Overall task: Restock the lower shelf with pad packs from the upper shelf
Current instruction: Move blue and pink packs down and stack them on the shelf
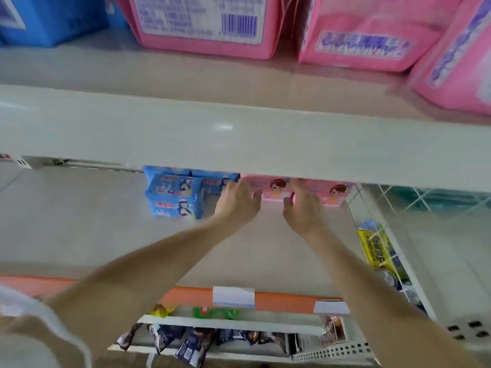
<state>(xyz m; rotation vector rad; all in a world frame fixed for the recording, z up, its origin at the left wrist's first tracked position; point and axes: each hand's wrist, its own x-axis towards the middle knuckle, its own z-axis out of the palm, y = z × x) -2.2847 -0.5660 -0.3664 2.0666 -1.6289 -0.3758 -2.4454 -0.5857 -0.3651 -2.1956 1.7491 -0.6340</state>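
Observation:
Both my hands reach deep into the lower shelf. My left hand and my right hand flank a small pink pad pack at the back, fingers touching its two sides. A second pink pack stands just to its right. Blue pad packs are stacked to the left. On the upper shelf stand large pink packs and a tilted one at the right.
A blue box stands at the upper left. A white wire divider bounds the lower shelf's right side, with yellow packets behind it. An orange price strip runs along the front edge, with snack packets below.

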